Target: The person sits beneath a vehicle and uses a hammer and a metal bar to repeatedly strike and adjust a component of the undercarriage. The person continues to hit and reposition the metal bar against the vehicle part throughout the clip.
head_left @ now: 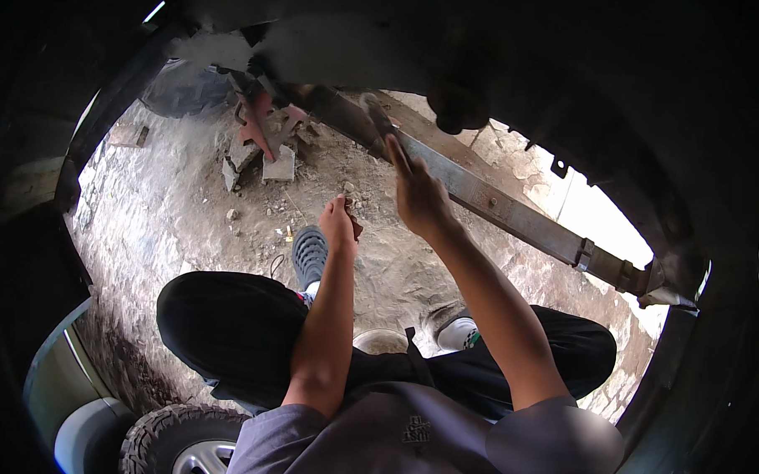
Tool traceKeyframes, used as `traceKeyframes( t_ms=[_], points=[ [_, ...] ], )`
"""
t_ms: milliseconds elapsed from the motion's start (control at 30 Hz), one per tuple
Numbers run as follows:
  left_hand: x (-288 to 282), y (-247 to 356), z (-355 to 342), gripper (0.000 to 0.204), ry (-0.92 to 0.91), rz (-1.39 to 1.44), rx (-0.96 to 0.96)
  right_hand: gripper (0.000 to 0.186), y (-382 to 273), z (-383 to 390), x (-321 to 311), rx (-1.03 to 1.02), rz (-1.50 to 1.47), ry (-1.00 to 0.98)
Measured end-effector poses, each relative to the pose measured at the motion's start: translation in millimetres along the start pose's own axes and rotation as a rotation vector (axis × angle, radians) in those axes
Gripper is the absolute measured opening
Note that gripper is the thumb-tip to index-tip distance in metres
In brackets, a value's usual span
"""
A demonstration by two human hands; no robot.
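Tool at the leaf spring, small brown object low

The tool (379,118), dark and slim, tilts up against the long rusty leaf spring (514,215), which slants down to the right. A brown object (354,226) sits over the dirt ground.

No packages, signs or screens anywhere under this vehicle. The one label-like thing is a small dark printed patch (416,429) on the grey shirt (364,445), down at six o'clock. It is roughly square, darker than the cloth around it, and its print is too small to make out.
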State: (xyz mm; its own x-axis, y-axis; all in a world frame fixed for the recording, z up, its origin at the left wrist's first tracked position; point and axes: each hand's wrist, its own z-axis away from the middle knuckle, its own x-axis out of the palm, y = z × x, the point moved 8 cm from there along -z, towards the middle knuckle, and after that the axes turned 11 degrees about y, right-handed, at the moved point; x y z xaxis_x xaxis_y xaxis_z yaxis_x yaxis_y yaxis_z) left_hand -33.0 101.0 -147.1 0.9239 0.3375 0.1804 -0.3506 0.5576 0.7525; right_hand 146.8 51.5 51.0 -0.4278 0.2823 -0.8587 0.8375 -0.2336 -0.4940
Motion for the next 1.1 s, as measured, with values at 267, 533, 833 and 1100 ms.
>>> traceKeyframes(
  t_ms=[267,533,833,1100],
  points=[
    [0.3,-3.5,9.1,0.026,0.021,-0.012,-0.007,0.077,16.6,33.4,7.2,0.028,-0.118,0.066],
    [21.7,4.7,10.3,0.027,-0.048,-0.005,0.025,0.073,5.6,-31.3,13.5,0.055,-0.067,0.013],
    [19.2,-13.4,5.1,0.024,-0.048,-0.004,0.005,0.046,-5.1,-66.0,23.7,0.135,-0.136,0.119],
    [0.0,-30.7,-14.2,0.046,-0.059,0.079,-0.176,0.069,2.9,30.7,-23.2,0.048,-0.494,0.615]
  ],
)
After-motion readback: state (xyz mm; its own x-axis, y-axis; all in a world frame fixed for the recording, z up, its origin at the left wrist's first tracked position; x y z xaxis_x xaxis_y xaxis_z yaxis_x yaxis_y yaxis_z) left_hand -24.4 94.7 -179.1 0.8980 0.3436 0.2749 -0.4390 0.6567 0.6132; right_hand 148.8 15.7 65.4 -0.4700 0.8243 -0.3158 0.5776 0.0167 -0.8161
